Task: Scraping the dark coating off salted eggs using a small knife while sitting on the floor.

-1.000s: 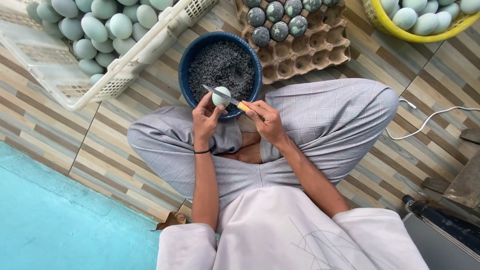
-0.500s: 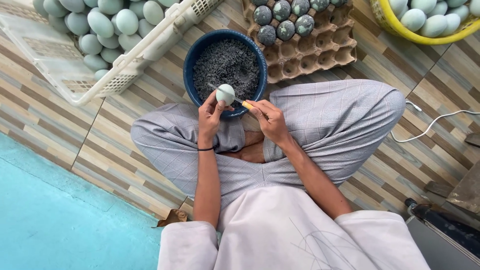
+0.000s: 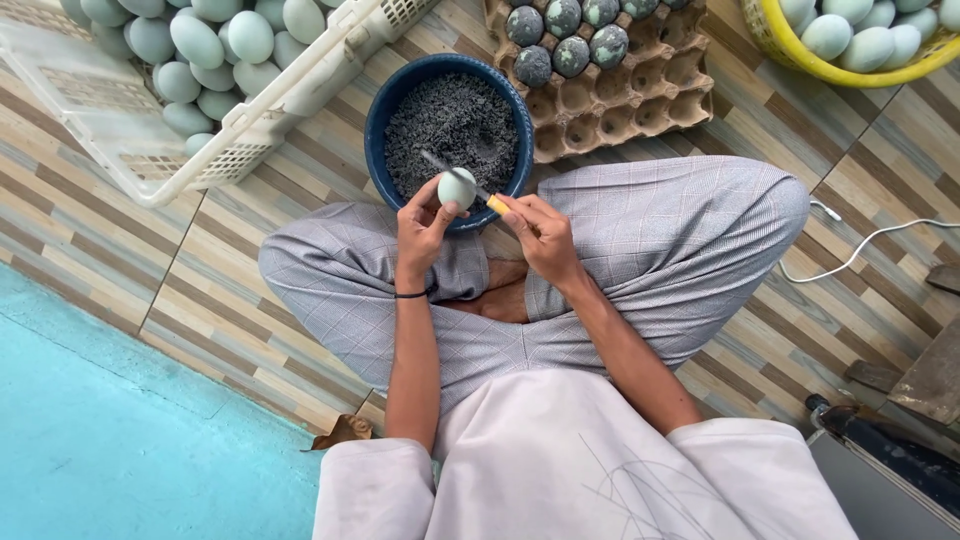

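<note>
We see no labels, signs or screens. Three pieces of packaging stand on the striped floor. A brown pulp egg tray [image 3: 620, 100] lies at the top edge near the middle, with dark-coated eggs [image 3: 570, 35] filling its far cups and its near cups bare. A white plastic crate [image 3: 300, 90] of pale blue-green eggs [image 3: 215, 40] fills the top left corner. A yellow basket [image 3: 790, 50] of similar eggs sits in the top right corner.

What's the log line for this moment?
left hand: holds egg | right hand: holds knife | both over bowl
</note>
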